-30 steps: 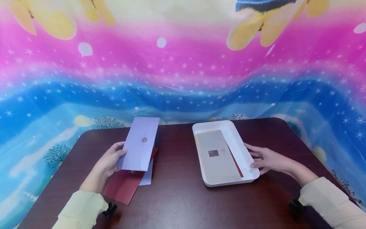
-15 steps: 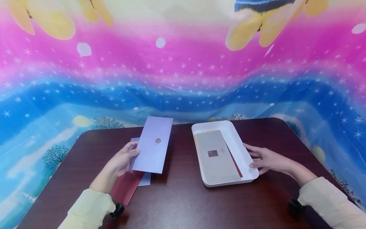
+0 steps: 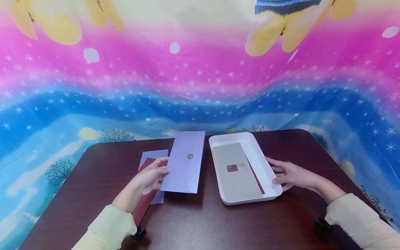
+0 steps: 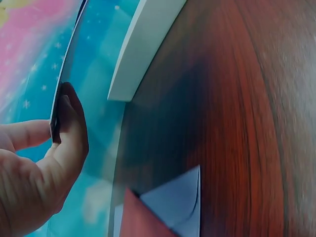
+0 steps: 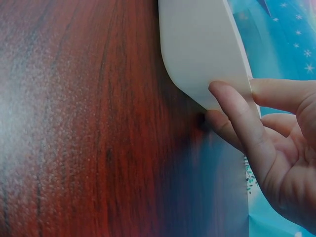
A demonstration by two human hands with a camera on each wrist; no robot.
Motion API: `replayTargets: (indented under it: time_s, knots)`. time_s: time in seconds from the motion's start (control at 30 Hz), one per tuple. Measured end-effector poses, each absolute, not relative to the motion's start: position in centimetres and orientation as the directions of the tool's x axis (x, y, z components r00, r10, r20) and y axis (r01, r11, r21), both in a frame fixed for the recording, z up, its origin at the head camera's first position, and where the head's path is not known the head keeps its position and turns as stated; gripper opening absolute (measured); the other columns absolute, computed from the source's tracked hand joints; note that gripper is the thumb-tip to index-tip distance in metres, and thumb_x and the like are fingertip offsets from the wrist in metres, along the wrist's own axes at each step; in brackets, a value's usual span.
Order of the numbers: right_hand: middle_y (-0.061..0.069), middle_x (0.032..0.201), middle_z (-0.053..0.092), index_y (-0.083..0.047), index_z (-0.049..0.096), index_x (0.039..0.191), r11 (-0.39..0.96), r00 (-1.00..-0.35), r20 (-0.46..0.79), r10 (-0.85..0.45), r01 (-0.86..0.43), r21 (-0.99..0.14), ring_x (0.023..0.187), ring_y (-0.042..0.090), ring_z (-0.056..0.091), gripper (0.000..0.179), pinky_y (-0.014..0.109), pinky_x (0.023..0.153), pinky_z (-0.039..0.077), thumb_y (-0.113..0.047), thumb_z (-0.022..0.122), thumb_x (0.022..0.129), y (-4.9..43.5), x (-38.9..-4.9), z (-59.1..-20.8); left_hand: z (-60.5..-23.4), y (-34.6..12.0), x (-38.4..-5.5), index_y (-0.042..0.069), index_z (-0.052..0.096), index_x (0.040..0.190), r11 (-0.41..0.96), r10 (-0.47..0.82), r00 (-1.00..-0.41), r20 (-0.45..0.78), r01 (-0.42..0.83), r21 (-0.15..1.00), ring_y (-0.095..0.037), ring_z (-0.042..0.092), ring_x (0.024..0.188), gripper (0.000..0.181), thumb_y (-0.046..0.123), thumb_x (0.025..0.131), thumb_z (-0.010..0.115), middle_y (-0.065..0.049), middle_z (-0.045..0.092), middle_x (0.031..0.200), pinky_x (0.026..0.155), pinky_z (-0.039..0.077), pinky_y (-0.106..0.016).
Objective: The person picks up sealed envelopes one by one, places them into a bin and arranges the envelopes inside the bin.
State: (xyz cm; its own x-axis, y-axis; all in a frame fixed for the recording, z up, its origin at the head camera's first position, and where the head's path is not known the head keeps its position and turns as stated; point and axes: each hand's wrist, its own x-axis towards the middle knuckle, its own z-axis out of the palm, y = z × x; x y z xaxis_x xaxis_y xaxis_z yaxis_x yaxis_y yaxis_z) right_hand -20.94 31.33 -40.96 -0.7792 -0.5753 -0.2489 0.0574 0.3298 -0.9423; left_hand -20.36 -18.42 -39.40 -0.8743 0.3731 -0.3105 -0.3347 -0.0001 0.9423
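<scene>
My left hand [image 3: 153, 175] pinches a lavender envelope [image 3: 182, 170] with a small round emblem, holding it raised above the table left of the tray. In the left wrist view, the envelope [image 4: 62, 74] appears edge-on between thumb and fingers. Beneath the left hand lie a dark red envelope [image 3: 144, 205] and another lavender envelope [image 3: 160, 153], partly covered. My right hand [image 3: 289, 174] grips the right side of a white tray [image 3: 257, 149], with digits at its rim and outer wall. A beige envelope [image 3: 237, 177] lies in the tray on top of others, whose yellow and red edges show.
The dark wood table [image 3: 193, 222] extends below and around the tray. A printed cloth backdrop [image 3: 200, 86] hangs close behind its far edge and along both sides. A black strap piece [image 3: 139, 233] sits at the left sleeve.
My left hand has carried the lavender envelope rightward toward the tray, uncovering more of the red and lavender envelopes below. The right hand has stayed at the tray.
</scene>
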Motion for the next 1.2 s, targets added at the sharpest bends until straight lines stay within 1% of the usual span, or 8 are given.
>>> replayTargets:
  time_s: [0.27, 0.5, 0.67, 0.83, 0.93, 1.03, 1.2]
  knots:
    - [0.046, 0.154, 0.013, 0.004, -0.004, 0.159, 0.333, -0.781, -0.247, -0.574, 0.053, -0.941, 0.11, 0.03, 0.066, 0.094, 0.049, 0.077, 0.06, -0.001, 0.067, 0.098, 31.4, -21.0, -41.0, -39.7, -15.8, -20.8, 0.008, 0.024, 0.15, -0.046, 0.416, -0.854, -0.313, -0.363, 0.931, -0.02, 0.064, 0.099, 0.053, -0.001, 0.102, 0.043, -0.008, 0.061, 0.116, 0.083, 0.056, -0.039]
    - [0.046, 0.154, 0.014, 0.004, -0.003, 0.159, 0.332, -0.783, -0.245, -0.571, 0.053, -0.942, 0.11, 0.032, 0.066, 0.093, 0.049, 0.077, 0.06, -0.001, 0.067, 0.097, 31.3, -21.0, -41.2, -40.2, -13.6, -21.1, 0.007, 0.021, 0.153, -0.052, 0.457, -0.835, -0.305, -0.367, 0.929, -0.019, 0.065, 0.098, 0.058, -0.002, 0.101, 0.046, -0.011, 0.06, 0.119, 0.085, 0.056, -0.039]
    - [0.046, 0.154, 0.014, 0.003, -0.003, 0.16, 0.328, -0.784, -0.247, -0.57, 0.059, -0.943, 0.111, 0.033, 0.065, 0.093, 0.049, 0.077, 0.06, -0.001, 0.066, 0.098, 31.4, -20.9, -41.2, -40.8, -12.3, -21.2, 0.005, 0.02, 0.155, -0.043, 0.481, -0.822, -0.305, -0.37, 0.928, -0.019, 0.065, 0.098, 0.065, -0.005, 0.098, 0.05, -0.013, 0.061, 0.123, 0.087, 0.054, -0.04]
    - [0.046, 0.154, 0.013, 0.003, -0.004, 0.159, 0.319, -0.781, -0.246, -0.574, 0.063, -0.946, 0.111, 0.031, 0.066, 0.093, 0.05, 0.077, 0.06, 0.0, 0.066, 0.098, 31.4, -20.9, -41.2, -41.2, -11.3, -21.2, 0.005, 0.02, 0.156, -0.039, 0.504, -0.806, -0.309, -0.379, 0.924, -0.018, 0.064, 0.1, 0.068, -0.006, 0.097, 0.052, -0.016, 0.061, 0.131, 0.092, 0.053, -0.043]
    - [0.047, 0.154, 0.012, 0.003, -0.004, 0.159, 0.316, -0.78, -0.246, -0.576, 0.065, -0.947, 0.112, 0.029, 0.066, 0.093, 0.05, 0.076, 0.06, -0.001, 0.066, 0.098, 31.4, -20.9, -41.1, -41.4, -10.7, -21.2, 0.006, 0.021, 0.156, -0.042, 0.516, -0.796, -0.316, -0.392, 0.919, -0.018, 0.065, 0.1, 0.07, -0.009, 0.096, 0.053, -0.016, 0.061, 0.133, 0.093, 0.052, -0.043]
    - [0.047, 0.154, 0.012, 0.004, -0.005, 0.159, 0.312, -0.778, -0.244, -0.578, 0.065, -0.948, 0.111, 0.028, 0.066, 0.093, 0.05, 0.076, 0.06, 0.0, 0.065, 0.098, 31.4, -20.9, -41.1, -41.4, -10.0, -21.4, 0.006, 0.022, 0.156, -0.058, 0.543, -0.782, -0.305, -0.397, 0.916, -0.018, 0.065, 0.097, 0.073, -0.013, 0.093, 0.053, -0.013, 0.064, 0.129, 0.092, 0.053, -0.04]
    - [0.046, 0.154, 0.012, 0.003, -0.004, 0.159, 0.307, -0.778, -0.241, -0.58, 0.065, -0.949, 0.111, 0.028, 0.066, 0.093, 0.05, 0.076, 0.06, 0.0, 0.065, 0.098, 31.4, -21.0, -41.2, -41.4, -8.6, -21.5, 0.007, 0.023, 0.154, -0.082, 0.591, -0.755, -0.285, -0.407, 0.91, -0.015, 0.065, 0.09, 0.074, -0.017, 0.091, 0.052, -0.007, 0.068, 0.117, 0.085, 0.053, -0.034]
